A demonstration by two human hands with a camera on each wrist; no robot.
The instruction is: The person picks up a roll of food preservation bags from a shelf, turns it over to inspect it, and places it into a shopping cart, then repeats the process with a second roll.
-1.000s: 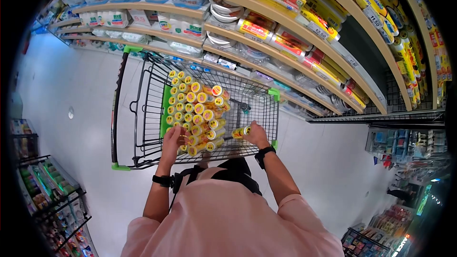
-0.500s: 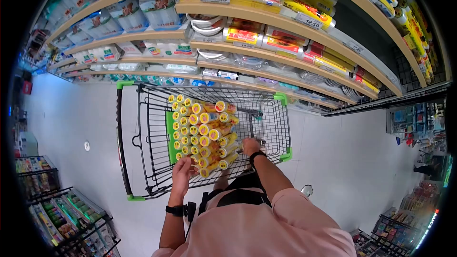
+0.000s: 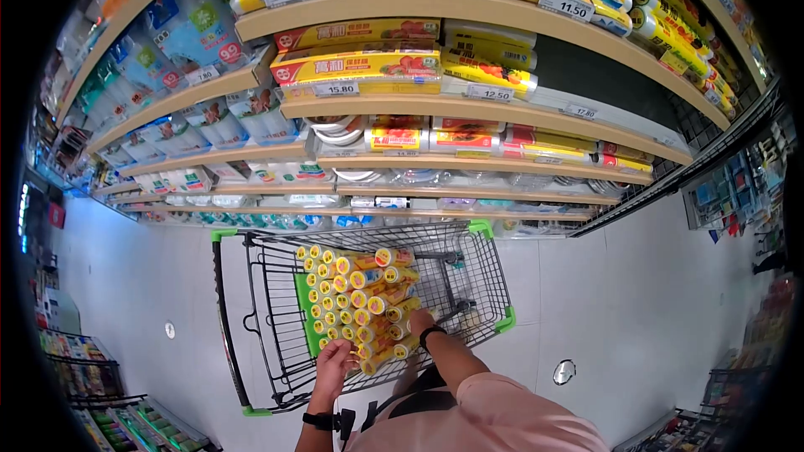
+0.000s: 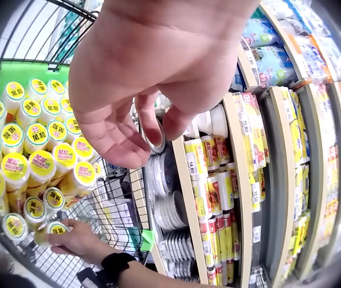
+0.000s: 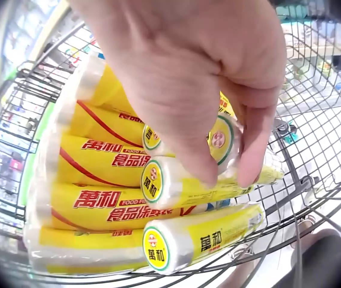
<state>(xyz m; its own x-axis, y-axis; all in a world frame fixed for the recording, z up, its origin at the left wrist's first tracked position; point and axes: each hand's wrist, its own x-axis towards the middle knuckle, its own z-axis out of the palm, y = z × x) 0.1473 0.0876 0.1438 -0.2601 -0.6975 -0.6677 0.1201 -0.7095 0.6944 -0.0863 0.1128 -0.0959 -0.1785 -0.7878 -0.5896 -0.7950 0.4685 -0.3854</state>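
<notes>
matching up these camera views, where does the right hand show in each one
Head view: the right hand is below centre, slightly right, at the right-hand edge of the piled rolls.
Left wrist view: lower left, small, with a black band at its wrist.
Right wrist view: top centre, large, cut off by the upper edge.
Shared landmark: those yellow 萬和 rolls in the wire shopping cart.

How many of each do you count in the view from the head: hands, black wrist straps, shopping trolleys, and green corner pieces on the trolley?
Hands: 2 (left hand, right hand)
Black wrist straps: 2 (left strap, right strap)
Shopping trolley: 1
Green corner pieces: 4
Total: 9
</notes>
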